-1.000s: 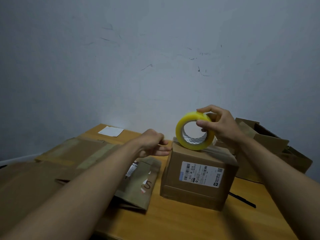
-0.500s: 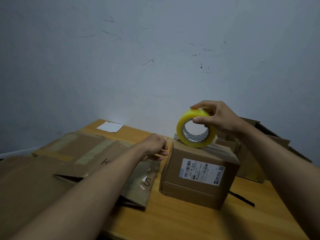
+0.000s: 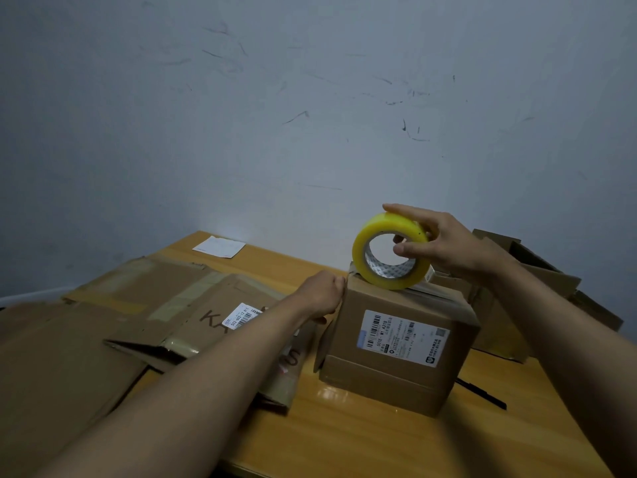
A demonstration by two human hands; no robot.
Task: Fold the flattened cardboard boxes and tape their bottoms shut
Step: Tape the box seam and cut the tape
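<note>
Right hand (image 3: 444, 246) grips tape roll (image 3: 389, 253) atop box (image 3: 396, 343)

Folded box under our tape roll

Our right hand (image 3: 448, 243) grips the yellow tape roll (image 3: 391, 251) upright; beneath it stands the labelled box (image 3: 400, 346), flattened cardboard (image 3: 165, 315) lying leftward.
</note>
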